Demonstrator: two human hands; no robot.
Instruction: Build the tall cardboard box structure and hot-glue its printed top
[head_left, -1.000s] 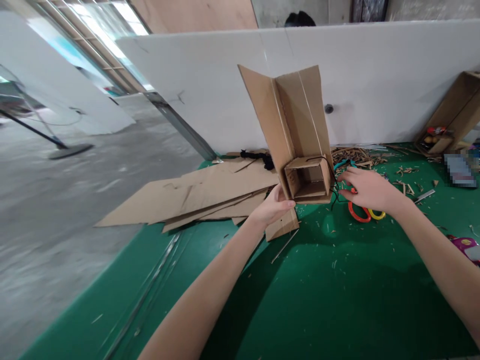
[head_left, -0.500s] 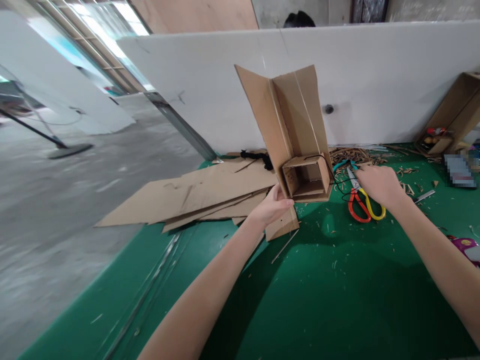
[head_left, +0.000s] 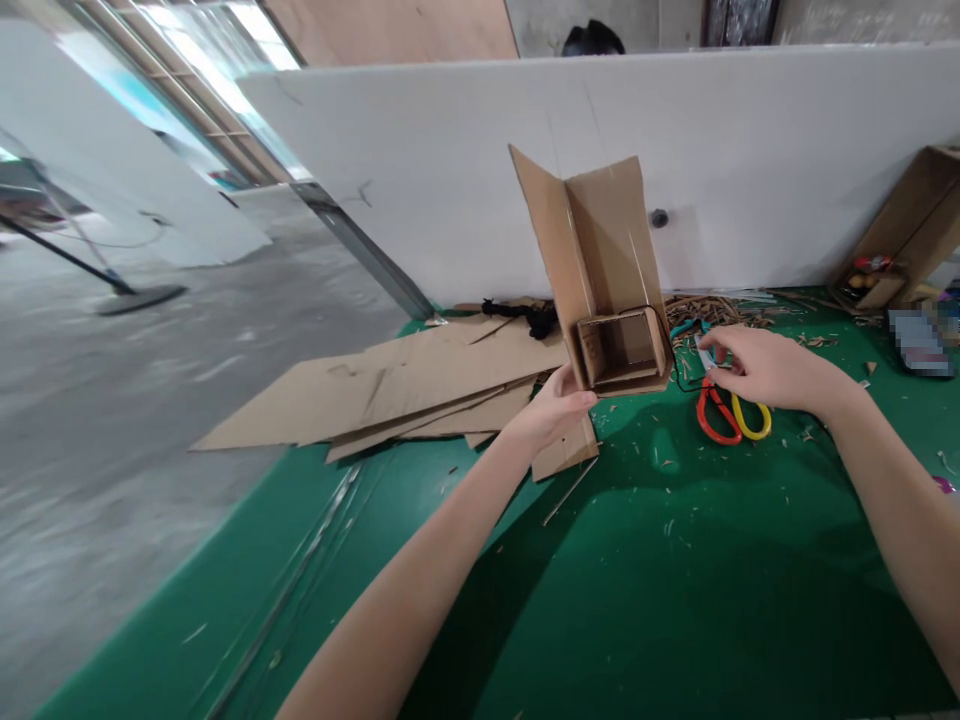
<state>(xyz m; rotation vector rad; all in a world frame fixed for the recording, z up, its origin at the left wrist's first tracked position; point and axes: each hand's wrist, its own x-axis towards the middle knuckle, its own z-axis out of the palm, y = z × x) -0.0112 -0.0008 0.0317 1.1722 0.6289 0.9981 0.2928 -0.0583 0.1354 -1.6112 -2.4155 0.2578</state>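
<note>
My left hand point(head_left: 556, 408) grips the lower left corner of a cardboard box point(head_left: 626, 378), thumb on the front edge, above the table. Two tall cardboard panels point(head_left: 613, 230) rise behind its square opening, joined at an angle. A thin black cord point(head_left: 679, 372) hangs from the box's right side. My right hand point(head_left: 772, 368) hovers over the scissors point(head_left: 721, 412) with thumb and forefinger apart; nothing shows between them. The scissors have one red and one yellow handle. Just beyond them lies a teal-handled tool point(head_left: 690, 327), partly hidden.
Flat cardboard sheets point(head_left: 420, 385) and a black bundle point(head_left: 536, 318) lie left on the green table point(head_left: 637, 580). Cardboard scraps point(head_left: 724, 310) are heaped at the back against a white panel point(head_left: 450, 170). An open cardboard box point(head_left: 904, 230) and a blurred-out phone-like object point(head_left: 921, 342) are at right.
The cardboard box has come down slightly and shifted right, tilting a little. My right hand, closed beside the teal-handled tool before, has turned and its fingers have opened above the scissors.
</note>
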